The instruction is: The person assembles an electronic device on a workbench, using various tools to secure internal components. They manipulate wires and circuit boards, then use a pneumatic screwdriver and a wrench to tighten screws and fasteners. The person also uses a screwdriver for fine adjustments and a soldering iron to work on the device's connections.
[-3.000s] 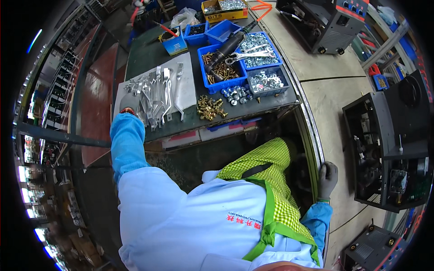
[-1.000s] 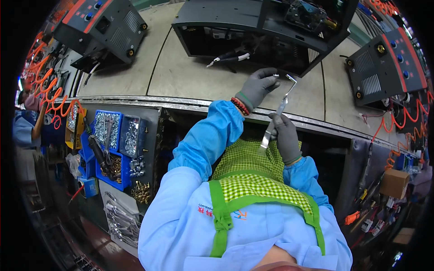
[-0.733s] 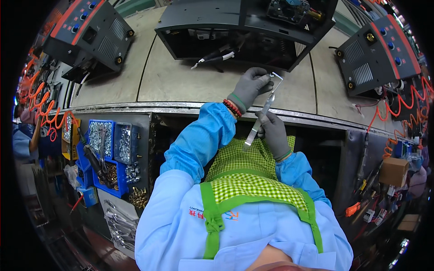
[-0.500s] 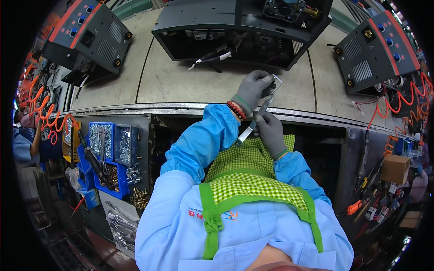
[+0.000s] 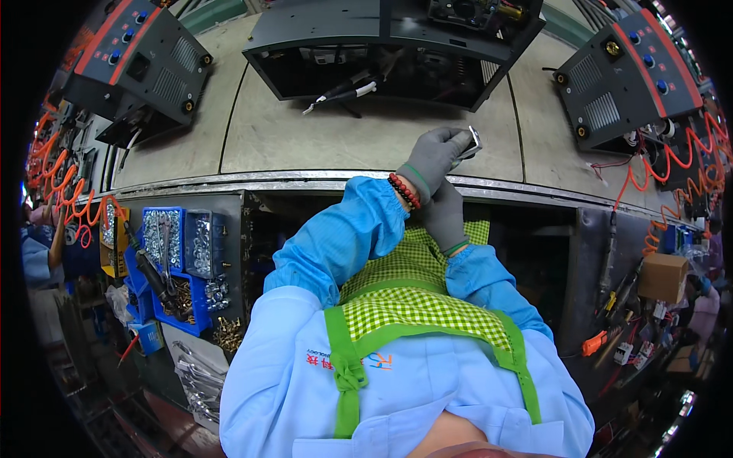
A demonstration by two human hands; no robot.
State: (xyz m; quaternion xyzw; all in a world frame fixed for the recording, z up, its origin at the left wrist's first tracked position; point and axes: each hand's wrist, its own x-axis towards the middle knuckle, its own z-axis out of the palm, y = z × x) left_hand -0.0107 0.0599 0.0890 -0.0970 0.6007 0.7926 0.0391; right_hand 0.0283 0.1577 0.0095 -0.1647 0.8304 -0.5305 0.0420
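My left hand, in a grey glove, is closed on a bent silver metal bracket, whose hooked end sticks out past the thumb and fingers. The rest of the bracket is hidden by the glove. Close below and touching or nearly touching it is my right hand, also gloved in grey; its fingers disappear behind my left hand, so their grip does not show. Both hands are over the front edge of the workbench. Beyond them stands an open dark metal housing with black and white cable ends hanging out.
A grey machine with a red-edged panel stands at the left and another at the right. Blue bins of fasteners sit at lower left, near wrenches. Orange coiled hoses hang on both sides. A cardboard box lies at right.
The bracket has turned, and its long lower end no longer shows. My right hand has moved up and left, behind my left hand. The whole view has shifted slightly.
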